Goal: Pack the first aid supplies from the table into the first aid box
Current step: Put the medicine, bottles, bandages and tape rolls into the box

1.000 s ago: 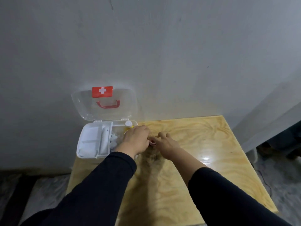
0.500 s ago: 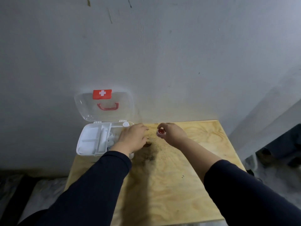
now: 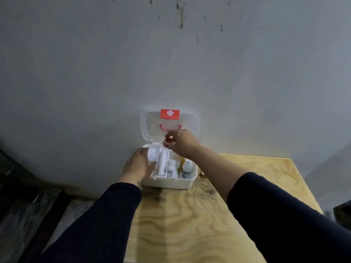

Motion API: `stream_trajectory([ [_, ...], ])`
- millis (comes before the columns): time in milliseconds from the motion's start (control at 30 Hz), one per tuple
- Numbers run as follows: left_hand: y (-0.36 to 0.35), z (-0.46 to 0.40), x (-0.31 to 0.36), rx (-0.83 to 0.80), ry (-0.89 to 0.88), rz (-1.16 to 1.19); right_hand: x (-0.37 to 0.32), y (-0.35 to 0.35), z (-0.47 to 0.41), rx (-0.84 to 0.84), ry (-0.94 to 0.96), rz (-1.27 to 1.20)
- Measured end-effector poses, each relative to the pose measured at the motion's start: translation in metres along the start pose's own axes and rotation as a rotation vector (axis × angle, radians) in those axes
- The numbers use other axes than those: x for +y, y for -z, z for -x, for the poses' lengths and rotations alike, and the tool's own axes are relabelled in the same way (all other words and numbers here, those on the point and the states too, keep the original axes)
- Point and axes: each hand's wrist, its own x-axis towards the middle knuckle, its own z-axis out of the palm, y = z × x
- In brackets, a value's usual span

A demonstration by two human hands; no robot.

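Note:
The white first aid box (image 3: 171,184) stands open at the table's far left corner, its clear lid (image 3: 152,122) with a red cross label leaning on the wall. Inside lie a white tube (image 3: 163,163) and several small white bottles (image 3: 187,167). My right hand (image 3: 183,142) hovers over the back of the box, holding a small round roll with a red centre (image 3: 168,141) in its fingertips. My left hand (image 3: 138,165) rests flat on the box's left side, fingers spread over the white inner tray (image 3: 152,154).
The light plywood table (image 3: 199,224) runs toward me and to the right. A grey wall (image 3: 171,63) rises right behind the box. The table's left edge drops to a dark floor (image 3: 24,205). A small dark speck lies on the wood right of the box.
My right hand has lifted the red-centred roll from the table and carried it left, over the open box. My left hand has shifted left onto the box's tray side.

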Motion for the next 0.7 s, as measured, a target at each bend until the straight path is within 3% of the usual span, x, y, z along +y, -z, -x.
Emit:
stream_trajectory([
  [100, 0.002, -0.003, -0.028, -0.104, 0.026, 0.050, -0.023, -0.029, -0.021, -0.035, -0.023, 0.010],
  [367, -0.002, -0.014, -0.063, -0.213, -0.134, 0.258, -0.049, -0.085, -0.070, -0.125, -0.156, 0.195],
  [700, -0.004, -0.018, -0.075, -0.192, -0.140, 0.223, -0.056, -0.098, -0.065, 0.035, -0.340, -0.071],
])
